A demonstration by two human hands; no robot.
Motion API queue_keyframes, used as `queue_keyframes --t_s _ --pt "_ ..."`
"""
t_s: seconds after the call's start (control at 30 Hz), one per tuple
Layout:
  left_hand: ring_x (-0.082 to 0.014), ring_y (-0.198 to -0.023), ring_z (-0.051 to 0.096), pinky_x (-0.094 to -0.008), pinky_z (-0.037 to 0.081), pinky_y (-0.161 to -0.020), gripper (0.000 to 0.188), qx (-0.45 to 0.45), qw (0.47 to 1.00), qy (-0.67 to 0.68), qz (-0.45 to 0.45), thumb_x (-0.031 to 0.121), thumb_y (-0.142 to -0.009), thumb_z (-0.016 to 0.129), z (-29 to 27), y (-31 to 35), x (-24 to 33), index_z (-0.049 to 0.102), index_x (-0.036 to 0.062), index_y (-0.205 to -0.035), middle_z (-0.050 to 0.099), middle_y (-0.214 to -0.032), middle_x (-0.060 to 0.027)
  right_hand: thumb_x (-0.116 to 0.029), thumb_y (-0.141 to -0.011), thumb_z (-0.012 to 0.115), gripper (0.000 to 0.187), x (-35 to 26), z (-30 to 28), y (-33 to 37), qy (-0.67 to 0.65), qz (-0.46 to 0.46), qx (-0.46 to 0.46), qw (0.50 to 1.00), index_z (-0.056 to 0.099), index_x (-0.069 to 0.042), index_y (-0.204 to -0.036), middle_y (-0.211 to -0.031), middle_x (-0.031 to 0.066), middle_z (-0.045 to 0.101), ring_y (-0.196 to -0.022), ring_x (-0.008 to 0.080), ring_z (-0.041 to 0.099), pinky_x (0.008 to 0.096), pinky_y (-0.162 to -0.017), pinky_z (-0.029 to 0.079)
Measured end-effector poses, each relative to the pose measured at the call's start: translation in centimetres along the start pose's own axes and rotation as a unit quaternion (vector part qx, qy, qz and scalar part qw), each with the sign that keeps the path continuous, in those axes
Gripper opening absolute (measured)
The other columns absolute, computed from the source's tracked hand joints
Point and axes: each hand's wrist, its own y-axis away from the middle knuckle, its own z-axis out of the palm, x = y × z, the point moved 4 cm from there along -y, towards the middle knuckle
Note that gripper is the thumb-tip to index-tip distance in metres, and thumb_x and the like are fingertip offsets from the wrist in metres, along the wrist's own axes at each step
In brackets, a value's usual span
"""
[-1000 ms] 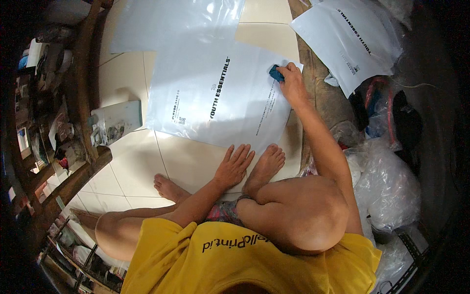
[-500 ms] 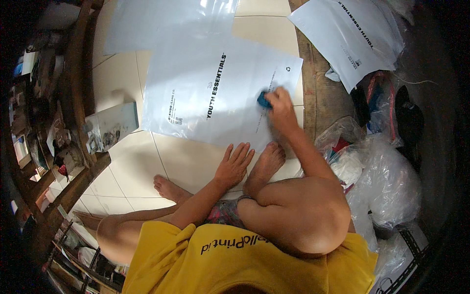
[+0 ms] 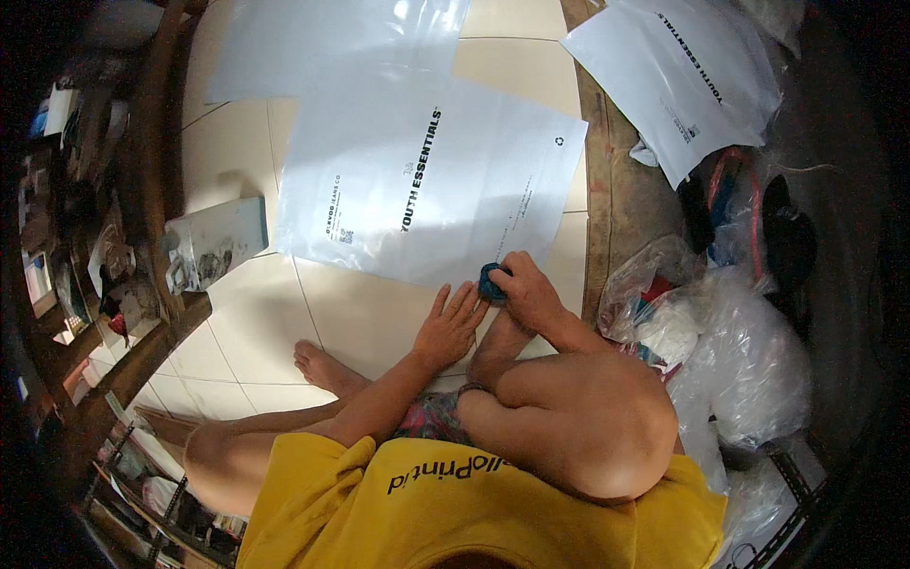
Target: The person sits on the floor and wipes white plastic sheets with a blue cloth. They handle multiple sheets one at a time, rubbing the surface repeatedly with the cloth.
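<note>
A white plastic bag [image 3: 379,171] with dark print lies flat on the tiled floor in front of me. My left hand [image 3: 449,325] rests palm down with its fingers spread, the tips at the bag's near edge. Bunched in the fingers of my right hand [image 3: 533,296] is a wad of dark blue cloth [image 3: 491,283]. The wad sits at the near right part of the bag, beside my left fingertips. My right hand partly covers my right foot.
Another pale plastic sheet [image 3: 332,47] lies at the far left. Similar printed bags [image 3: 682,85] lie at the far right, past a wooden strip [image 3: 599,190]. Clear plastic sacks [image 3: 754,360] stand at my right. A smudged grey box [image 3: 218,245] and wooden shelving [image 3: 152,360] are at the left.
My right hand has drawn the blue cloth toward me, from the bag's right side down to its near edge beside my left hand. My left hand has stayed nearly in place.
</note>
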Motion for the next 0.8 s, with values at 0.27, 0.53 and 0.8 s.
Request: queue_keyframes --t_s 0.27,0.53,0.8 --pt "-0.0342 -0.145 0.032 -0.0595 0.022 -0.118 0.071 0.024 1.0 0.001 0.001 0.022 -0.083 0.065 -0.8 -0.2 0.1 0.041 0.0081 -0.148 0.036 -0.156 -0.0175 0.007 -0.075 0.062 0.036 9.1 -7.9 -11.1 0.083 0.102 0.17 0.977 0.068 -0.004 -0.109 -0.109 0.0214 0.057 -0.108 0.0414 0.056 0.047 -0.096 0.047" --pt "-0.0344 -0.144 0.032 -0.0598 0.021 -0.119 0.071 0.028 1.0 0.004 0.002 0.022 -0.083 0.066 -0.2 -0.4 -0.1 0.041 0.0082 -0.148 0.035 -0.156 -0.0173 0.001 -0.072 0.069 0.044 10.1 -7.5 -9.2 0.063 0.03 0.129 0.989 0.065 -0.004 -0.115 -0.109 0.0203 0.056 -0.103 0.0397 0.056 0.0475 -0.093 0.047" --pt "-0.0351 -0.144 0.034 -0.0605 0.022 -0.118 0.067 0.033 0.999 0.016 -0.013 0.018 -0.084 0.063 -0.5 0.0 0.3 0.041 0.0085 -0.147 0.038 -0.154 -0.0177 -0.006 -0.081 0.059 0.014 2.2 -0.7 -1.5 0.029 0.032 0.045 0.998 0.058 -0.004 -0.095 -0.092 0.0181 0.05 -0.092 0.0378 0.055 0.0468 -0.076 0.048"
